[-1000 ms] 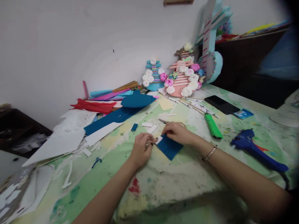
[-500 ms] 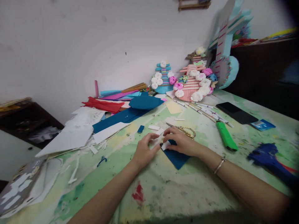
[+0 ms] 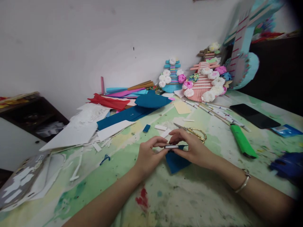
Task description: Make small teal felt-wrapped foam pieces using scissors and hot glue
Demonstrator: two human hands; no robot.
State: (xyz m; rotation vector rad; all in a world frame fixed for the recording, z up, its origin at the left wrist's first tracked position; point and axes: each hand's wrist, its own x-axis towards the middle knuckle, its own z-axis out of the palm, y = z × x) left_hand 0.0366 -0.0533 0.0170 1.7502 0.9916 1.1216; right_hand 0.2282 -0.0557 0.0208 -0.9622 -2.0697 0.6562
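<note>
So, from the left: small dark-blue rectangular block, maybe paper-covered (image 3: 146, 128), lying loose on the green-and-yellow stained tablecloth (image 3: 94, 189).

Next, left hand (image 3: 150, 154): forearm angled in from the near edge, wrist low, thumb under and fingers over the left end of the small flat white strip-like piece (image 3: 171, 147). Narrow pinch.

That piece is between the two hands, roughly level, edge-on to me. Reads as light and fairly stiff, foam or card; hard squeezing could dent it. Best held by its short ends, faces left free.

Under it, the dark-blue, thin square-ish sheet (image 3: 177, 164): looks light, floppy, easily creased. I'd take it at the corners or edges.

Right hand (image 3: 194, 146): fingers arched over, thumb below, narrow grip at the piece's right end. Can't tell if it pinches the sheet too. Gold-handled metal scissors (image 3: 201, 135) just behind it.
</note>
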